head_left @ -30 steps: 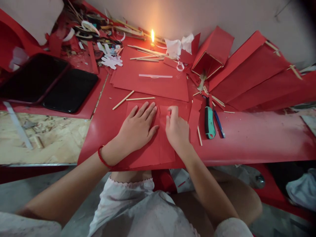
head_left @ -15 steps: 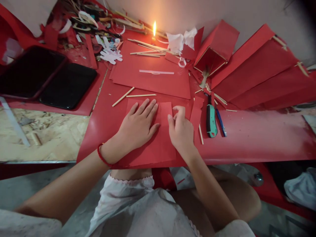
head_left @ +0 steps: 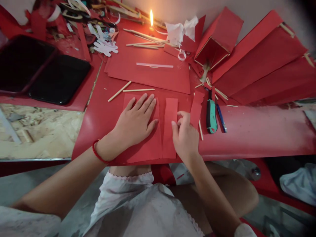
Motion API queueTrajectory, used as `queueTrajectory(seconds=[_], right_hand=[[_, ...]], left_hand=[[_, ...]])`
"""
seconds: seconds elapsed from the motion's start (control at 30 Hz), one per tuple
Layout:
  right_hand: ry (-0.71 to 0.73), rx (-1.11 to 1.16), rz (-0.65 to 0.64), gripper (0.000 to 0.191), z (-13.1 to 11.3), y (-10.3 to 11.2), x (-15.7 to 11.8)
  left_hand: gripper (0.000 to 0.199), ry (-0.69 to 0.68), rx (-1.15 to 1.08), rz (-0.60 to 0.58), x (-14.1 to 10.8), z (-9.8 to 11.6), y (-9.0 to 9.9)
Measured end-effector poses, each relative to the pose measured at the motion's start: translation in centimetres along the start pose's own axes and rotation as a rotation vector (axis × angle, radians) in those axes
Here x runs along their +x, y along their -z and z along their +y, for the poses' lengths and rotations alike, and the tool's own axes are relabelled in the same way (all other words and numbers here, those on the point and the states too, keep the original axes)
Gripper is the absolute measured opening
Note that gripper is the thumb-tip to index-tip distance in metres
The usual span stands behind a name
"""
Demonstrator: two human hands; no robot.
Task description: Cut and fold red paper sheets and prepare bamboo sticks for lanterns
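Note:
My left hand (head_left: 134,123) lies flat with its fingers spread on a red paper sheet (head_left: 145,149) near the table's front edge. Right of that sheet is a narrow red paper strip (head_left: 170,128), separated by a thin gap with uneven edges. My right hand (head_left: 185,136) is curled at the strip's right edge, thumb and forefinger pinching it. Two thin sticks (head_left: 138,90) lie just above the sheet. A torn red piece (head_left: 197,107) is right of the strip, beside a green and black cutter (head_left: 211,117) and a blue pen-like tool (head_left: 221,118).
A lit candle (head_left: 151,21) burns at the back, near sticks and stacked red sheets (head_left: 148,77). Two dark phone-like devices (head_left: 60,79) lie left. Red paper boxes (head_left: 261,62) stand at the back right, with a brush (head_left: 204,72) nearby.
The narrow strip has come apart from the sheet and shifted right with my right hand. My left hand still presses on the sheet. The whole view has shifted slightly.

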State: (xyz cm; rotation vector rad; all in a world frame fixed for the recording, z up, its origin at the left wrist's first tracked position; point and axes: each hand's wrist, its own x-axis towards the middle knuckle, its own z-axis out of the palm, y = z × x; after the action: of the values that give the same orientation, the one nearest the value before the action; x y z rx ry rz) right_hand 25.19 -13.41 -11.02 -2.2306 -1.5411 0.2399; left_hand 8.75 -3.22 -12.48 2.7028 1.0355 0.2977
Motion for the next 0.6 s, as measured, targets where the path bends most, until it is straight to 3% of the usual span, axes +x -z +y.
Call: queueTrajectory(seconds=[0.13, 0.3, 0.43, 0.6], right_hand=[[0.011, 0.088, -0.019, 0.038, -0.7, 0.5, -0.9], [0.033, 0.017, -0.04, 0.043, -1.0, 0.5, -3.1], [0.053, -0.07, 0.051, 0.041, 0.6, 0.6, -4.4], [0.002, -0.028, 0.157, 0.039, 3.7, 2.6, -2.1]], left_hand=[[0.069, 0.0, -0.012, 0.007, 0.0, 0.0, -0.1], [0.07, -0.007, -0.021, 0.004, 0.0, -0.1, 0.0], [0.07, -0.001, -0.015, -0.005, 0.0, 0.0, 0.1], [0.071, -0.005, 0.015, -0.022, 0.0, 0.1, 0.1]])
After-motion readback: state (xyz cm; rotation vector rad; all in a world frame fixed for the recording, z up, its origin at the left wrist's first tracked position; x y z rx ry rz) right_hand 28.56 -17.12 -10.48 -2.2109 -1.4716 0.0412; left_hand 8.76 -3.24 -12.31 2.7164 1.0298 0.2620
